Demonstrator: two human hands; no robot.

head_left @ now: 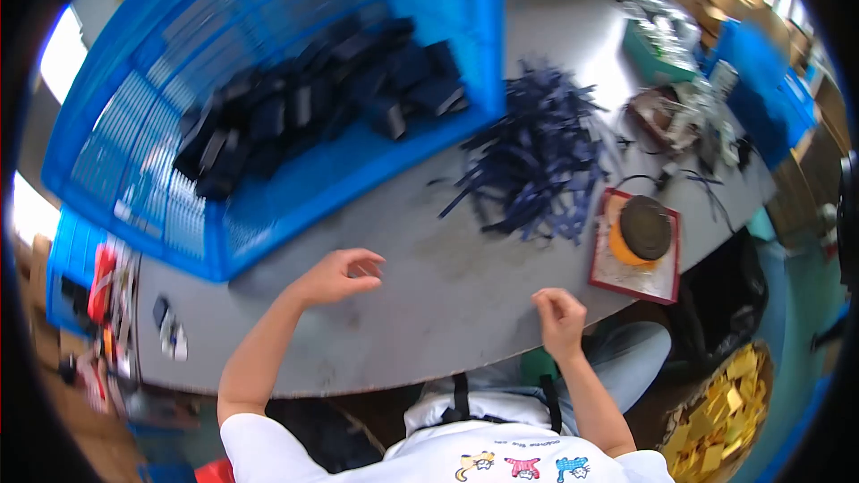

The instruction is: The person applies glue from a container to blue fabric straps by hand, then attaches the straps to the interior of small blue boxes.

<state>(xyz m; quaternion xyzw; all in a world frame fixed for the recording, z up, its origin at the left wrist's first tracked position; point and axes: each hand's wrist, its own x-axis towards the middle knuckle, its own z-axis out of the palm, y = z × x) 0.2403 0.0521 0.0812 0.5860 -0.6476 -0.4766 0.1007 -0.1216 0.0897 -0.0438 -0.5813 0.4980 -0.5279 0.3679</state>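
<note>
My left hand (342, 275) is over the grey table, below the blue crate, with its thumb and fingers apart and nothing between them. My right hand (561, 317) is near the table's front edge, its fingers curled and pressed together; whether anything small is in them is hidden. In the large blue plastic crate (358, 177) lies a heap of dark navy, block-like pieces (304, 94). A loose pile of navy strips (541, 156) lies on the table right of the crate, beyond my right hand.
A red-rimmed tray (608, 279) at the right holds an orange, dark-topped round container (646, 228). Clear plastic bags (707, 121) and a green box (649, 54) stand behind it. Yellow pieces (729, 407) fill a container at lower right. A small item (170, 331) lies at the table's left.
</note>
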